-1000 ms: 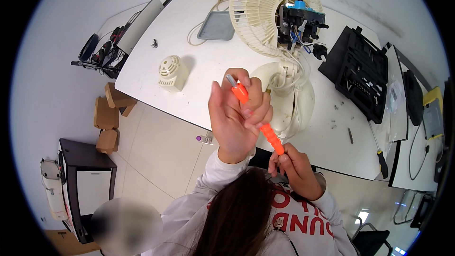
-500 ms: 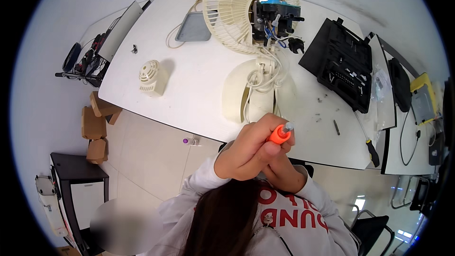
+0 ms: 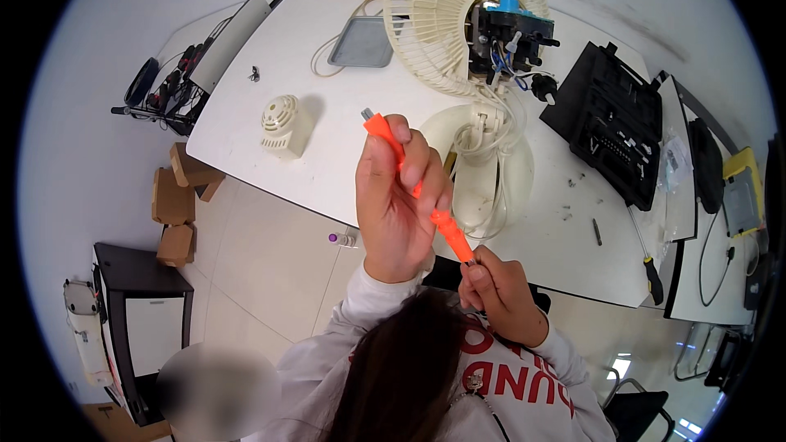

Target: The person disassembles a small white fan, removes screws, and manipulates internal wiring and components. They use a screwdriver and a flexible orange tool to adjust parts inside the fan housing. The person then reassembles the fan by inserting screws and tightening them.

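Note:
My left hand is wrapped round an orange tool with a ridged grip and a metal tip at its upper end, held diagonally over the table edge. Lower down, my right hand pinches that tool's other end, where a small dark part shows. Beyond them lies a cream fan base with coiled cord. Its round grille and exposed black motor assembly with wires and a blue piece sit farther back. A cream vented housing stands left of my hands.
A grey tray, open black toolbox, yellow-black screwdriver and small scattered parts lie on the white table. Cardboard boxes, a small bottle and a dark cabinet are at the left; a chair is lower right.
Half a second ago the tool pointed toward the camera with my hands bunched together lower down. Now it lies diagonal again, my left hand higher and leftward, my right at the lower end.

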The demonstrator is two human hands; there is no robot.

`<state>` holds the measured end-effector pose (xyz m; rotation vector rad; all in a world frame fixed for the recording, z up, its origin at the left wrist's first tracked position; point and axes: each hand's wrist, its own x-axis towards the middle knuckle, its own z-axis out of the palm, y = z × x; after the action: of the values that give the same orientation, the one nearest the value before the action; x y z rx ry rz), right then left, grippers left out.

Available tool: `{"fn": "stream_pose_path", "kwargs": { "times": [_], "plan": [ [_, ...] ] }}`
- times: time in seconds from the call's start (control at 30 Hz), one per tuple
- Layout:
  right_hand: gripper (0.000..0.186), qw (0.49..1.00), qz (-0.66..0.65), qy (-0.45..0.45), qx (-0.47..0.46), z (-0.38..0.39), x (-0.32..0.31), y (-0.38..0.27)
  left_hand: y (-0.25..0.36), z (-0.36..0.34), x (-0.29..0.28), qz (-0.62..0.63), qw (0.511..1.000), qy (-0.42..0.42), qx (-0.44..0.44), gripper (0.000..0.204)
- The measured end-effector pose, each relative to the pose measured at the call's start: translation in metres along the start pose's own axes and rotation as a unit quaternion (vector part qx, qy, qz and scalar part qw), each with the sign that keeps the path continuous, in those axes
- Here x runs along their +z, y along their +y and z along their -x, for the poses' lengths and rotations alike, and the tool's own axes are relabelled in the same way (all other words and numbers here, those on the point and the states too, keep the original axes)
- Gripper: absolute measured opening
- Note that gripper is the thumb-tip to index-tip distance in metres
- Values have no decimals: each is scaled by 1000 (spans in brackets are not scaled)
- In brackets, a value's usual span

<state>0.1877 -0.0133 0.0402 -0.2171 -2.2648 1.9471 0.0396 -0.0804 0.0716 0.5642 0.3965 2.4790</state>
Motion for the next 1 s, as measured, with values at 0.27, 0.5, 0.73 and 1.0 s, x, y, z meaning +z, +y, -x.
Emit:
{"fn": "stream_pose_path", "kwargs": {
  "times": [0.27,0.5,0.73,1.0],
  "plan": [
    [28,996,-90,-5,10,4,0,5,1,-1,-11,-48,996,-71,6,28],
    [27,992,-111,68,-2,5,-4,10,-9,0,-12,-96,995,14,-29,28],
    [16,997,6,77,25,-8,1,-1,-20,3,-15,59,993,5,-99,30],
    [10,994,43,95,-27,-3,1,10,20,-29,-27,240,970,35,10,24]
  ]
}}
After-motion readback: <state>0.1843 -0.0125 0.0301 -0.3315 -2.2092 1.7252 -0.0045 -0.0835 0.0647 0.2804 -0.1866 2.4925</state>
